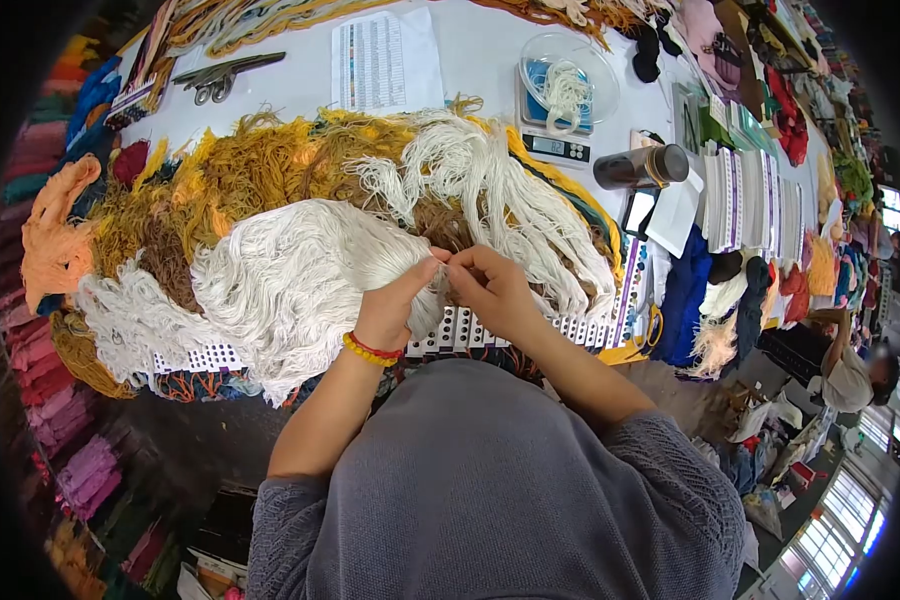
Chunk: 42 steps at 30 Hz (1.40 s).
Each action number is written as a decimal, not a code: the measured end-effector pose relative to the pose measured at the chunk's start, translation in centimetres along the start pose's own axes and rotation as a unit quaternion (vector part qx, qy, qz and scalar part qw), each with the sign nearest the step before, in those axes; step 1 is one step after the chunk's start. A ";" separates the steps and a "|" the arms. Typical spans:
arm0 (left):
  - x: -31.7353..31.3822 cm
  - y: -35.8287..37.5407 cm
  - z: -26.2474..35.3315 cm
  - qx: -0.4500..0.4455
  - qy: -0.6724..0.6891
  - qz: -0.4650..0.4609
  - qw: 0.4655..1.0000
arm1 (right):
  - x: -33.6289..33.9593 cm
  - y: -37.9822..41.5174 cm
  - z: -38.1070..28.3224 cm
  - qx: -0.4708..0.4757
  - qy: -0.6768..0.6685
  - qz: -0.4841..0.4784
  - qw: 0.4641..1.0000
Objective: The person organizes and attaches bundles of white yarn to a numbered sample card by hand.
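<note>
A large hank of white yarn (pixel 290 270) lies spread in front of me, gathered narrow at its right end. My left hand (pixel 395 305) is closed around that gathered end, with red and yellow bands on its wrist. Close beside it, my right hand (pixel 490 290) is pinched, its fingertips almost meeting the left ones at the yarn. What sits between the right fingertips is too fine to make out clearly, but it looks like a strand of the white yarn. Behind the hands lie a second white hank (pixel 500 190) and a heap of mustard and brown yarn (pixel 260 165).
A digital scale (pixel 558 148) holds a clear bowl (pixel 600 80) with pale yarn. Nearby are a dark bottle (pixel 642 167), a printed sheet (pixel 388 62), black shears (pixel 225 75) and yellow-handled scissors (pixel 654 327). Punched white cards (pixel 445 330) line the front edge. Another person (pixel 855 375) is at far right.
</note>
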State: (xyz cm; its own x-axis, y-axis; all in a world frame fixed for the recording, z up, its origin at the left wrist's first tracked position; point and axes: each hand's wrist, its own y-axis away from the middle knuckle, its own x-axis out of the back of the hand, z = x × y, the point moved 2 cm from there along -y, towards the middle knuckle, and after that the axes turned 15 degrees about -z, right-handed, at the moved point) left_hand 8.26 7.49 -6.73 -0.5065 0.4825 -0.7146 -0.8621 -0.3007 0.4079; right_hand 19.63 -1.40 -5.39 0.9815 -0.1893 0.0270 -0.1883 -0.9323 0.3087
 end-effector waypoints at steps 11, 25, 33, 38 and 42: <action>-0.9 0.7 1.0 -0.024 0.030 -0.008 0.999 | -0.8 0.4 -0.6 -0.014 -0.181 -0.015 0.983; -1.4 1.6 1.0 -0.085 -0.083 -0.051 0.992 | -1.5 1.1 0.3 -0.033 -0.066 -0.027 0.997; -0.4 2.6 1.6 -0.054 -0.044 -0.069 0.995 | -1.1 1.8 -1.9 -0.071 -0.407 -0.017 0.911; 0.9 3.2 1.9 -0.011 0.035 -0.199 0.979 | -0.9 2.1 -2.3 -0.076 -0.372 -0.107 0.919; 7.7 6.4 3.9 0.041 0.014 -0.152 0.987 | 4.6 2.2 -0.8 -0.093 -0.275 -0.008 0.957</action>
State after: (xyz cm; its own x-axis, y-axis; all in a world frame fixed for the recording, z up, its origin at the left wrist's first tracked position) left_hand -1.18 12.47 -7.41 -0.2243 0.5165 -0.8264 -0.9733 -0.0769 0.2161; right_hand 23.78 -4.09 -3.80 0.8092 -0.3557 -0.4676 -0.1134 -0.8755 0.4697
